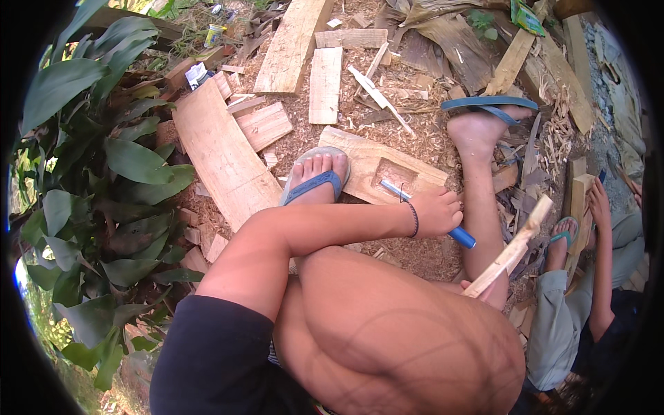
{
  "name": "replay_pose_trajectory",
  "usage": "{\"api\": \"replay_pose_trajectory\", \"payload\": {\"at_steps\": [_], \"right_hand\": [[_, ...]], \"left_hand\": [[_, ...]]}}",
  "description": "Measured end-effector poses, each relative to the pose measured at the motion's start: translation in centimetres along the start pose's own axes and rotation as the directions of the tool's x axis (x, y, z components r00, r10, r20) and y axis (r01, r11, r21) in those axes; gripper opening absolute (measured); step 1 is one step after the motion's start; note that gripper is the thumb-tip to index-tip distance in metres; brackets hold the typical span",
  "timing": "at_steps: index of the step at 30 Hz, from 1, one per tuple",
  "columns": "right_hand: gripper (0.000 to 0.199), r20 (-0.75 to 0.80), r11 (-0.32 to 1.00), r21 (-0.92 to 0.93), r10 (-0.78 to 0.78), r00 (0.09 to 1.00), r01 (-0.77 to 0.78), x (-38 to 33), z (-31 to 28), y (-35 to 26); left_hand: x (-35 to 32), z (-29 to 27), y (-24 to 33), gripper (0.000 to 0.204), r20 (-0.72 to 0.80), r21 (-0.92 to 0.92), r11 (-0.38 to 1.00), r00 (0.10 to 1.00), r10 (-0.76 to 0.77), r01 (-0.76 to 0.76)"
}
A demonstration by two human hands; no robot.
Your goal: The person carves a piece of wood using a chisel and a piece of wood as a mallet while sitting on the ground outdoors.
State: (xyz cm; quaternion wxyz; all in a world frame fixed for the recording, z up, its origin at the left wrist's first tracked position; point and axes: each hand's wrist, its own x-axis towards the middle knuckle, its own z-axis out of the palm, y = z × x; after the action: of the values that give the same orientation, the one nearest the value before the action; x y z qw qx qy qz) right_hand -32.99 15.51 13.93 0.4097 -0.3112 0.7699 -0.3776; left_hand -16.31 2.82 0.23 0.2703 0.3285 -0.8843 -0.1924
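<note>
My left hand point(439, 211) is closed around a chisel point(462, 237) with a blue handle. Its metal blade slants into a rectangular recess point(398, 176) cut in a pale wooden block point(360, 162) on the ground. At the block's left end rests my sandalled foot point(318, 173). Partly hidden behind my raised knee, my right hand point(494, 292) grips the lower end of a rough wooden stick point(515, 245). That stick tilts up to the right, apart from the chisel.
Wood shavings and offcuts point(325, 83) cover the ground; a long curved board point(221, 145) lies left. Leafy plants point(131, 180) crowd the left side. My other foot point(481, 124) is beyond the block. At right, another person's hand point(599, 202) touches a wooden piece point(579, 207).
</note>
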Motion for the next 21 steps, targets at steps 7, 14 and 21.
{"api": "replay_pose_trajectory", "payload": {"at_steps": [7,14,21], "right_hand": [[0.085,-0.049,0.998,-0.054,-0.013,0.999,0.010,-0.2,0.6,0.1],[0.084,-0.010,0.991,-0.128,-0.031,0.999,0.030,-0.9,0.5,1.8],[0.083,-0.162,0.999,0.010,-0.035,0.986,0.037,-0.7,0.4,0.0]], "left_hand": [[0.4,0.3,0.1,0.014,0.021,-0.052,0.999,1.000,0.018,-0.017],[-0.3,-0.4,-0.6,0.017,-0.098,-0.090,0.996,0.995,-0.025,0.016],[-1.7,-9.2,-6.2,0.020,-0.373,-0.372,0.872,0.809,-0.455,0.319]]}}
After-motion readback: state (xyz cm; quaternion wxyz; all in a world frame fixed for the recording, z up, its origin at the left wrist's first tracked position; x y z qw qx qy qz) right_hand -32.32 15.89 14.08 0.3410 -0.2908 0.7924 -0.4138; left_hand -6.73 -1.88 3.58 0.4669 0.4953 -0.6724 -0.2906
